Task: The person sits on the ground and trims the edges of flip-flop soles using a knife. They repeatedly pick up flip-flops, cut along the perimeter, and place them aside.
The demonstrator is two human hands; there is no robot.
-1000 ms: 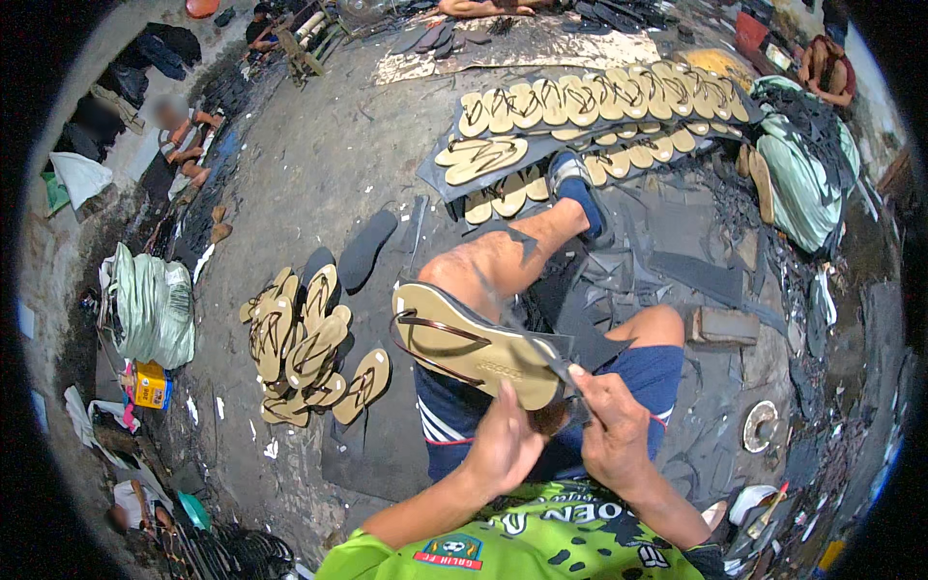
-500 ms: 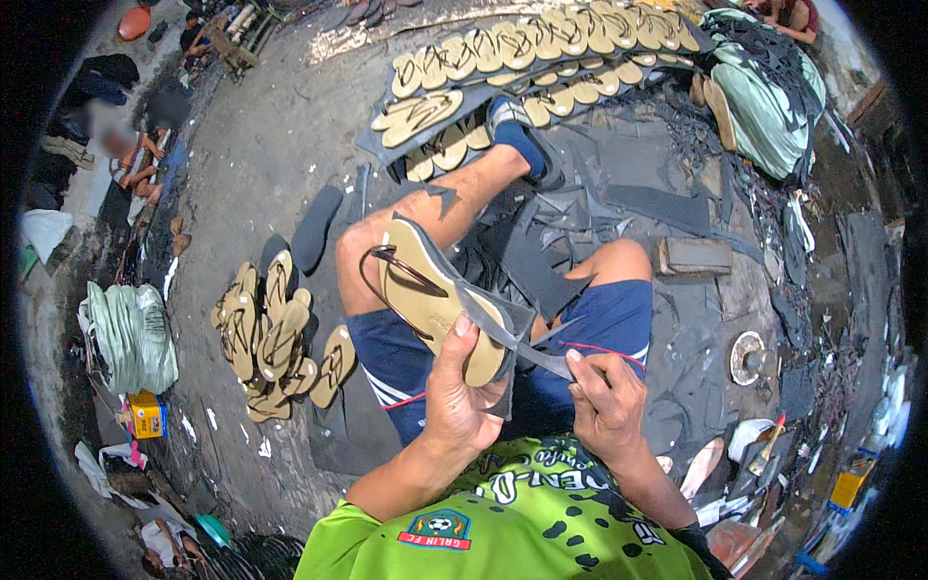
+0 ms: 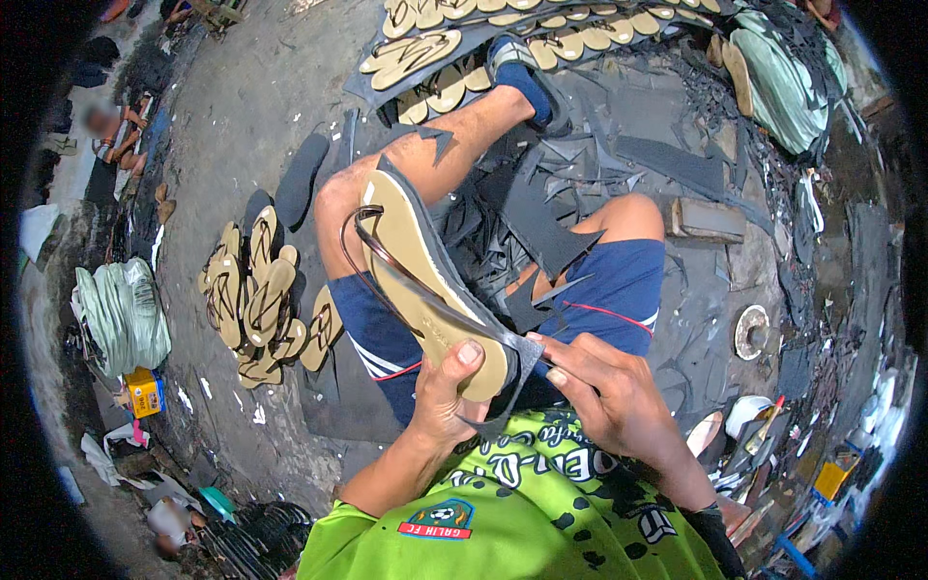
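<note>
A tan flip-flop [image 3: 411, 280] with brown straps is tilted in front of me, its toe pointing up and left. My left hand [image 3: 447, 391] grips its heel end, thumb on the footbed and fingers beneath. Dark grey rubber runs along the sole's right edge. At the heel a dark rubber strip [image 3: 527, 365] stands away from the sole in a loop. My right hand [image 3: 614, 387] pinches that strip beside the heel, its other fingers curled; anything else inside that hand is hidden.
Finished-looking flip-flops [image 3: 261, 300] lie heaped at left; rows of others [image 3: 561, 43] line the far side. Black rubber offcuts [image 3: 551, 208] cover the ground between my legs. A block [image 3: 710, 222] and a round metal piece [image 3: 752, 332] lie right. Another person [image 3: 121, 135] sits far left.
My right hand has come closer to the heel, and the strip that was stretched out rightward now loops near it. The flip-flop has shifted slightly, still in my left hand.
</note>
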